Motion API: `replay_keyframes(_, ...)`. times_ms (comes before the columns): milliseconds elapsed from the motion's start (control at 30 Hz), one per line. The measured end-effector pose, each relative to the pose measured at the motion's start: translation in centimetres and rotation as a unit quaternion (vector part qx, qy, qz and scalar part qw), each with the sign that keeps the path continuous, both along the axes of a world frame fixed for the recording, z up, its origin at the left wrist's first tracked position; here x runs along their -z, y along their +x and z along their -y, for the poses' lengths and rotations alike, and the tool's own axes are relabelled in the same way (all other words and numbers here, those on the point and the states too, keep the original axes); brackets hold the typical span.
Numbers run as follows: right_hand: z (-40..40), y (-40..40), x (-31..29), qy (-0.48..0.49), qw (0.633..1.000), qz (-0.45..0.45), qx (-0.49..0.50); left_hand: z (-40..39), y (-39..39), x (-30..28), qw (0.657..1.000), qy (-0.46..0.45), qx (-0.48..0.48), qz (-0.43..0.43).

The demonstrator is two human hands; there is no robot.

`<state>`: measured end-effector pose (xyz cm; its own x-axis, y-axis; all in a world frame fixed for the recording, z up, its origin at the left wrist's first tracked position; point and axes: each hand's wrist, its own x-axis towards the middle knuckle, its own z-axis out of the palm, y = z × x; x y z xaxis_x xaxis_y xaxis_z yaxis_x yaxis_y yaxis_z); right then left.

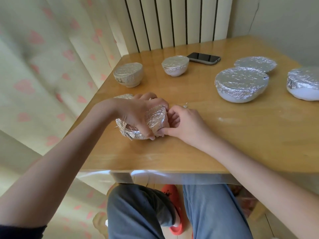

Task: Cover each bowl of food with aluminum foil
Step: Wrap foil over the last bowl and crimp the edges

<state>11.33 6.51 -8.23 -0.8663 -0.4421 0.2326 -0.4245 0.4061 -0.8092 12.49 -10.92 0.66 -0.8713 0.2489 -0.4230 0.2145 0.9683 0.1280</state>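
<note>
A dark phone [203,58] is lying face up well beyond my grip. An orange clog [170,190] is sitting below it, under the wooden table [224,135].

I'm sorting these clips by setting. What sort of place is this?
Probably a home dining corner: a wooden table pushed against a white radiator, a heart-patterned curtain beside it, and a smartphone lying among foil-covered bowls of food.

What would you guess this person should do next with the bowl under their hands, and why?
Probably keep pressing the loose foil down around the rim of the near bowl. The left hand grips over its top and the right hand pinches the foil's edge, which looks crumpled and less snug than on the five covered bowls behind.
</note>
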Motion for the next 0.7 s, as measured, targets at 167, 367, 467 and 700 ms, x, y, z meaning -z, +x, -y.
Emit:
replay_keyframes(167, 0.1, -0.1, 0.5, -0.05, 0.999, 0.01, -0.008, -0.1, 0.1, 0.0, 1.0, 0.004, 0.01, -0.005)
replay_keyframes(367, 0.0, -0.7, 1.3, -0.108, 0.993, 0.043, -0.033, -0.2, 0.1, 0.1, 1.0, 0.012, 0.003, -0.008)
replay_keyframes(467, 0.0, -1.2, 1.3, -0.117, 0.991, 0.045, -0.042, -0.2, 0.1, 0.1, 1.0, 0.015, 0.005, -0.005)
replay_keyframes(700, -0.7, -3.2, 0.2, -0.044, 0.995, 0.001, -0.086, -0.2, 0.0, 0.1, 1.0, 0.006, 0.011, -0.01)
